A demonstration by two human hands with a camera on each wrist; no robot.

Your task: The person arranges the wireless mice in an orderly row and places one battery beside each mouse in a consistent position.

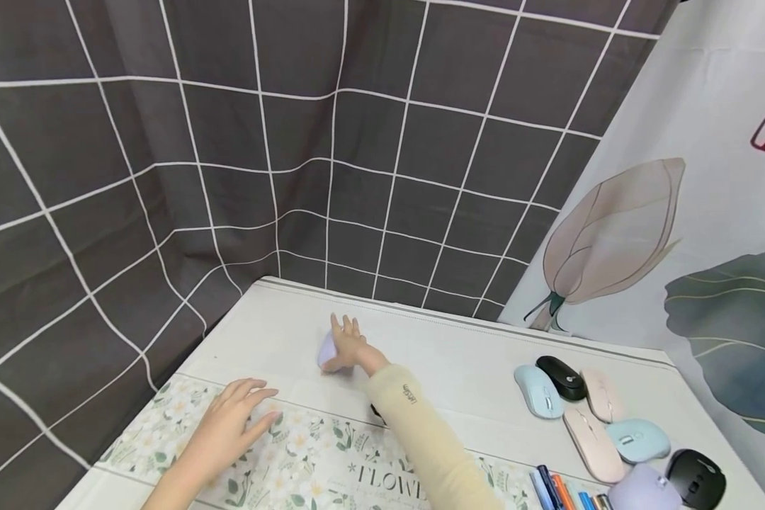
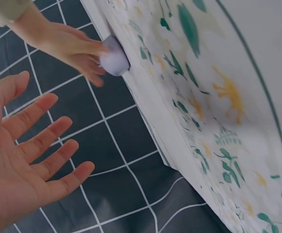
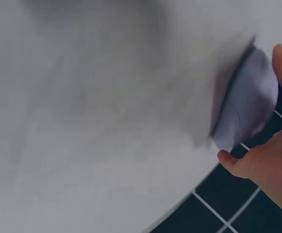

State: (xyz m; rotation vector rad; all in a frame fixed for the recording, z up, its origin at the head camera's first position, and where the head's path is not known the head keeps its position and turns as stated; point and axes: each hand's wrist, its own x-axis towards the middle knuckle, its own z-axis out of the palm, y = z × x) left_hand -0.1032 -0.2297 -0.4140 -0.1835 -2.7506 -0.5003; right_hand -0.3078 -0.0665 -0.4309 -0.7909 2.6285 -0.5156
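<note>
At the back left of the white tabletop lies a light purple computer mouse [image 1: 326, 352]. My right hand [image 1: 352, 347] is over it, the fingers stretched out and spread. In the right wrist view the thumb is right at one end of the mouse [image 3: 247, 102], and a straight finger lies along its far side. My left hand [image 1: 232, 418] hovers over the flowered mat with palm and fingers open, holding nothing. A small dark thing [image 1: 376, 411] peeks out from behind the right sleeve, mostly hidden.
Several mice are grouped on the right: blue [image 1: 539, 392], black [image 1: 561, 378], pink [image 1: 593, 445] and purple [image 1: 644, 489]. Coloured pens [image 1: 557, 489] lie beside them at the front. A flowered mat [image 1: 293, 453] covers the front; a dark gridded curtain [image 1: 382, 177] hangs behind.
</note>
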